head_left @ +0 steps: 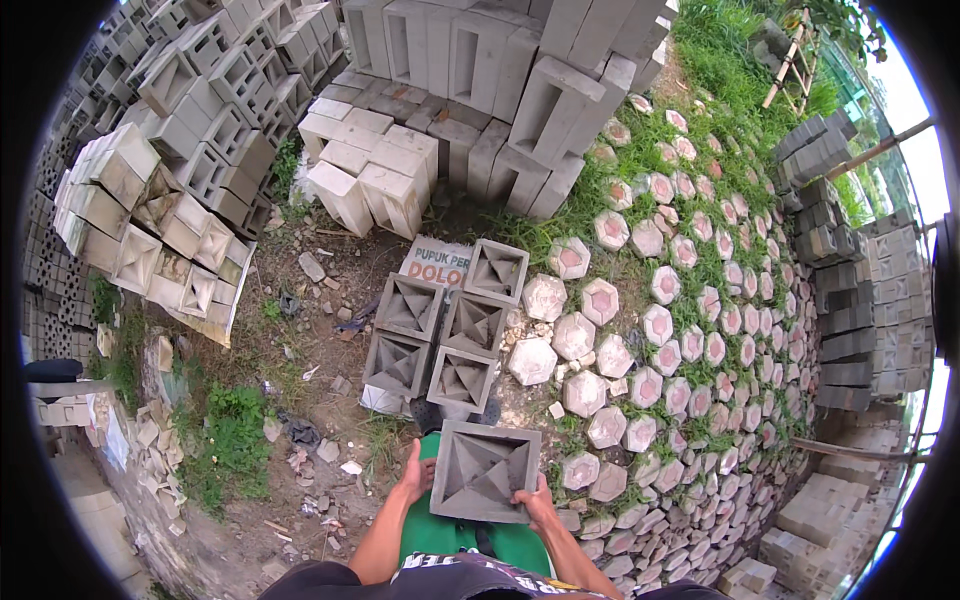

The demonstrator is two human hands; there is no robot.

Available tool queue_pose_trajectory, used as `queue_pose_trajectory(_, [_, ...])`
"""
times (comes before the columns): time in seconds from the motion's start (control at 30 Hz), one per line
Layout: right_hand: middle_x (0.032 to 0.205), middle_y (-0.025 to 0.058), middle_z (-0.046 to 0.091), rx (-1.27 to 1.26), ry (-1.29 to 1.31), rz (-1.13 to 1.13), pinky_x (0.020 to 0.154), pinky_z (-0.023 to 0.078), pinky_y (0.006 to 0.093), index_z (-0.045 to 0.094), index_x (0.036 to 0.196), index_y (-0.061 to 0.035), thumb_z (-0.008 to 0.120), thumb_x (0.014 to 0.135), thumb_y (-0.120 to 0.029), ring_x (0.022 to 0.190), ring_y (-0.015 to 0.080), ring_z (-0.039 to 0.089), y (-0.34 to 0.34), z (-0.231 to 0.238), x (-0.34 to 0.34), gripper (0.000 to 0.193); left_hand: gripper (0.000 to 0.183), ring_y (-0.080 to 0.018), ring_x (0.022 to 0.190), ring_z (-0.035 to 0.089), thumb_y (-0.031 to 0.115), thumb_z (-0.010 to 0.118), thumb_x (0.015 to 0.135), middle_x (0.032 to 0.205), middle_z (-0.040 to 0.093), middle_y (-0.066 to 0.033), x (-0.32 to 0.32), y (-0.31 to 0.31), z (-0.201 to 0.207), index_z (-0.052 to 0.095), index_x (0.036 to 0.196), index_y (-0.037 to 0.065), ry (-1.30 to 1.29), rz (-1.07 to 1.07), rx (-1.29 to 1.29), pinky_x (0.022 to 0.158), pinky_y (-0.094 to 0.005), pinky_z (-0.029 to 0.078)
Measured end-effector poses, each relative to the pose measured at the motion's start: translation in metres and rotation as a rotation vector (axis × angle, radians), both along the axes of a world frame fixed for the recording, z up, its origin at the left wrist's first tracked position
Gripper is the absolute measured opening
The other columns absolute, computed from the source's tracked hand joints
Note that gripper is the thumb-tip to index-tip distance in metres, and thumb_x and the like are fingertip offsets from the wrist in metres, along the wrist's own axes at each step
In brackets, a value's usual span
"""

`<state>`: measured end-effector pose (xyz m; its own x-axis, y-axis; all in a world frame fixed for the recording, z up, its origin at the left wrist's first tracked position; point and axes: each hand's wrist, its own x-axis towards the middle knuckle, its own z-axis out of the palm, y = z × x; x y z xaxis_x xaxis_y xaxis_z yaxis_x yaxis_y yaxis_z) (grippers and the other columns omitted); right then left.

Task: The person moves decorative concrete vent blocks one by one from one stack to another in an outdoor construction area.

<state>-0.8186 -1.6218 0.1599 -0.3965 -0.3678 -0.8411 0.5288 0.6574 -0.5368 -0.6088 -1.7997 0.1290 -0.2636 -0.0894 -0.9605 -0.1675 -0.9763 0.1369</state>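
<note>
A square grey concrete block (pixel 484 471) with a recessed pyramid pattern sits low in the middle of the view, held in front of the person's body above their green trousers (pixel 440 535), its open face turned up toward the camera. The left hand (pixel 415 475) clasps the block's left edge, fingers wrapped around the side and thumb against the rim, its grip closed on the block; the bare forearm rises from the lower edge at a slant toward it. The right hand (pixel 537 502) holds the lower right corner, fingers curled under and over the edge, its grip likewise closed on the block, with the forearm coming in from the lower right. Both arms are bent and drawn close to the body. Just beyond the block, five similar blocks (pixel 447 327) lie on the ground in a tight cluster, partly on a printed sack (pixel 436 262). To the right, hexagonal pavers (pixel 640 330) with reddish centres spread in rows across grass. Farther off, stacks of pale blocks (pixel 372 165) and hollow blocks (pixel 520 70) stand at the top, and more patterned blocks (pixel 150 220) are piled at the left. Rubble and weeds (pixel 230 440) cover the bare ground at the lower left.
</note>
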Motion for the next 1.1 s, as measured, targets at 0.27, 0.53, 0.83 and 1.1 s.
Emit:
queue_pose_trajectory(0.27, [0.09, 0.0139, 0.058, -0.298, -0.114, -0.042, 0.062, 0.048, 0.0337, 0.035, 0.126, -0.0014, 0.06, 0.06, 0.0, 0.071, 0.0211, 0.059, -0.043, 0.071, -0.035, 0.071, 0.08, -0.0251, 0.115, 0.051, 0.064, 0.036, 0.089, 0.129, 0.052, -0.0166, -0.045, -0.034, 0.019, 0.047, 0.132, -0.002, 0.237, 0.058, -0.331, 0.101, -0.035, 0.036])
queue_pose_trajectory(0.53, [0.117, 0.0157, 0.055, -0.589, -0.411, -0.079, 0.087, 0.05, 0.0385, 0.045, 0.128, -0.0044, 0.043, 0.092, -0.057, 0.107, 0.024, 0.056, -0.069, 0.146, -0.047, 0.063, 0.073, -0.0216, 0.105, 0.054, 0.06, 0.035, 0.092, 0.121, 0.057, -0.0134, -0.025, -0.016, 0.128, 0.05, 0.129, -0.002, 0.301, 0.325, -0.492, 0.095, -0.0332, 0.041])
queue_pose_trajectory(0.83, [0.131, 0.013, 0.048, -0.566, -0.518, 0.391, 0.094, 0.045, 0.0385, 0.048, 0.128, -0.006, 0.033, 0.093, -0.062, 0.117, 0.023, 0.049, -0.138, 0.113, 0.016, 0.068, 0.078, -0.0213, 0.109, 0.054, 0.062, 0.039, 0.089, 0.119, 0.059, -0.0159, 0.064, 0.036, 0.133, 0.054, 0.123, -0.007, 0.173, 0.657, -0.667, 0.093, -0.0304, 0.04])
queue_pose_trajectory(1.1, [0.131, 0.0117, 0.048, -0.506, -0.591, 0.816, 0.096, 0.044, 0.0384, 0.047, 0.13, -0.0062, 0.033, 0.093, -0.061, 0.118, 0.0231, 0.048, -0.164, 0.112, 0.155, 0.067, 0.09, -0.0309, 0.116, 0.052, 0.07, 0.035, 0.085, 0.12, 0.057, -0.0256, 0.179, 0.097, 0.149, 0.054, 0.121, -0.01, -0.233, 0.701, -0.781, 0.098, -0.0341, 0.036])
